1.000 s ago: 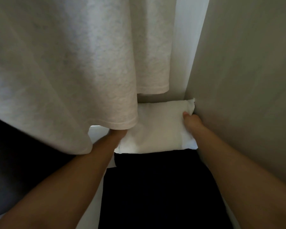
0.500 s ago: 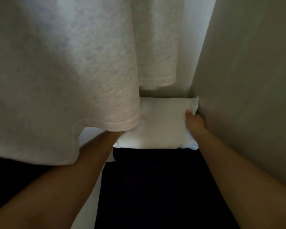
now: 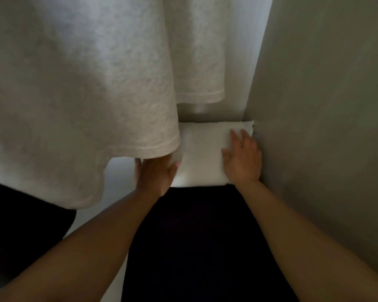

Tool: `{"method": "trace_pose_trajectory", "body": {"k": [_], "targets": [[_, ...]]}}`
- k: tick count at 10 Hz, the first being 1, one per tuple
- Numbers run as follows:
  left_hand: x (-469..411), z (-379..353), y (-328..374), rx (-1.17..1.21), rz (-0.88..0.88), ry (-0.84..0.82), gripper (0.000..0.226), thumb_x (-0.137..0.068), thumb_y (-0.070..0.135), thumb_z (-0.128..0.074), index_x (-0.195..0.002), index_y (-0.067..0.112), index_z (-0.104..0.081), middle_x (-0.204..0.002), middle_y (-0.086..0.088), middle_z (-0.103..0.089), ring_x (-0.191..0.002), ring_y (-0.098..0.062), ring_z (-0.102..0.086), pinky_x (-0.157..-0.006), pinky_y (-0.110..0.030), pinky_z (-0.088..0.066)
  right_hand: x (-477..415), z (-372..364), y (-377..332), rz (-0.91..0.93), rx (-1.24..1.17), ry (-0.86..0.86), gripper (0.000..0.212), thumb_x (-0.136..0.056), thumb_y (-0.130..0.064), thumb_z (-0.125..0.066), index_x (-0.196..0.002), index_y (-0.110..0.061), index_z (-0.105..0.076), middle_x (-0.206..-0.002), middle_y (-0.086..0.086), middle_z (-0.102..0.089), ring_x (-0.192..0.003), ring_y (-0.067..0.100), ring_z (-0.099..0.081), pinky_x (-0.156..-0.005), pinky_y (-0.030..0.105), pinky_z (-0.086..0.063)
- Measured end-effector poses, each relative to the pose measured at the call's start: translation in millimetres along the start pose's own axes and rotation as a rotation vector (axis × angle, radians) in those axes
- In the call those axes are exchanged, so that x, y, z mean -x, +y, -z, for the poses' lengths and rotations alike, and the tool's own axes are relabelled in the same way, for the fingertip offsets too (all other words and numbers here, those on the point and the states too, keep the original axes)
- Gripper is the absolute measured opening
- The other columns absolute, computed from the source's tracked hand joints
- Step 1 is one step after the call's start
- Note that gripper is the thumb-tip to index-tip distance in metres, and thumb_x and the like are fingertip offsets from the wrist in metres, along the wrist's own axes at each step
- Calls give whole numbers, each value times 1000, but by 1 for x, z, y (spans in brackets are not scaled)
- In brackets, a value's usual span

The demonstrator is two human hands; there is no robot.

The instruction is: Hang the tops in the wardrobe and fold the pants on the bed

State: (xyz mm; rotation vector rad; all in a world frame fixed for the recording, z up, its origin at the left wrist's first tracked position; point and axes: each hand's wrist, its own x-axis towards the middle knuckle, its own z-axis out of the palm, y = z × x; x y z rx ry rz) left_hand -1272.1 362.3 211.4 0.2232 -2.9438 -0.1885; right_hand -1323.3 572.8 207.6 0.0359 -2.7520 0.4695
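Observation:
A folded white garment (image 3: 202,153) lies on the wardrobe floor, pushed into the far right corner. My right hand (image 3: 242,159) rests flat on its right part, fingers straight and spread. My left hand (image 3: 154,174) lies against the garment's left edge, its fingertips hidden under the hem of a hanging light grey top (image 3: 85,88). A folded dark garment (image 3: 196,236) lies in front of the white one, under my forearms. A second light top (image 3: 199,62) hangs further back.
The wardrobe's grey side wall (image 3: 325,105) stands close on the right. A dark hanging garment (image 3: 24,225) fills the lower left. A strip of pale wardrobe floor (image 3: 120,173) shows left of the folded clothes.
My right hand has let go of the white garment's right edge and now lies flat on top. My left hand has drawn back from under the hem into view.

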Motion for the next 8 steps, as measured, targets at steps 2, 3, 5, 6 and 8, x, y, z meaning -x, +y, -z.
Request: {"method": "trace_pose_trajectory", "body": {"k": [2,3,5,6,8], "targets": [[-2,-18,-18,-82,-75,-252,64,-97,57,-12,-150,31,13,-157,7,20,-146,-15,13,-117,-47,5,2,-28,14,18,-146,-381,66,-94,-57,-31,-150,-34,-4,-158,-2,13,-146,16,8,-119,36,-3],[-1,-7,-18,-90,-78,-345,65,-97,58,-12,-149,31,17,-155,7,26,-145,-15,17,-118,-46,4,-1,-17,15,-44,-240,-465,73,-92,-58,-38,-150,-32,-2,-158,-3,12,-146,14,4,-119,35,-7],[45,16,-23,-37,-44,-202,64,-97,46,-40,-151,27,-11,-160,2,-1,-146,-18,-3,-117,-42,-13,28,18,6,9,-74,-438,66,-95,-39,-46,-150,-14,-18,-158,8,-11,-143,25,-17,-113,34,-22],[85,20,-20,186,17,-140,68,-94,36,-50,-151,24,-15,-157,-2,-13,-140,-23,-23,-109,-39,-30,60,27,2,38,-47,-476,58,-96,-34,-47,-146,-12,-29,-153,11,-23,-139,27,-25,-110,31,-26],[177,21,-13,411,-142,-69,60,-94,30,-48,-149,28,-23,-145,2,-35,-120,-17,-49,-90,-33,-48,144,44,-11,87,-177,-241,37,-93,-26,-54,-126,-11,-55,-132,7,-48,-123,24,-42,-97,33,-40]]}}
